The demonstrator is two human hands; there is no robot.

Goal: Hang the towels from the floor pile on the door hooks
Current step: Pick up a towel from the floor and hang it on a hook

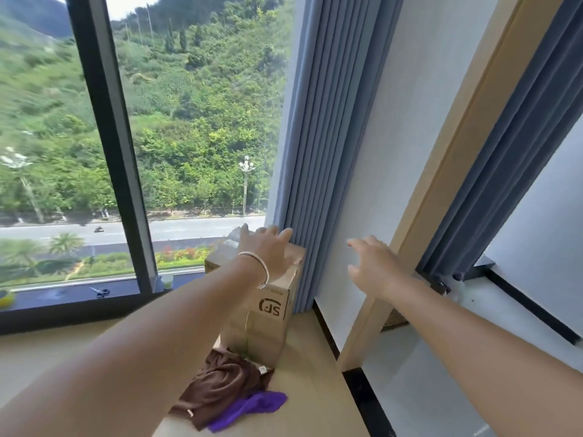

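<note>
A pile of towels lies on the floor in front of me: a brown towel [220, 386] with a purple towel [252, 405] partly under its right edge. Both my arms are stretched forward, well above the pile. My left hand [268, 250], with a bracelet at the wrist, has straight fingers and holds nothing, hovering over the top of a cardboard box. My right hand [372, 266] is spread open and empty in front of the white wall. No door hooks are in view.
A tall cardboard box [271, 316] stands behind the towels, beside a grey-blue curtain [321, 152]. A wooden frame [419, 234] runs along the white wall at right. A large window is at left; scissors [101, 291] and a small cup [166, 280] lie on its dark sill.
</note>
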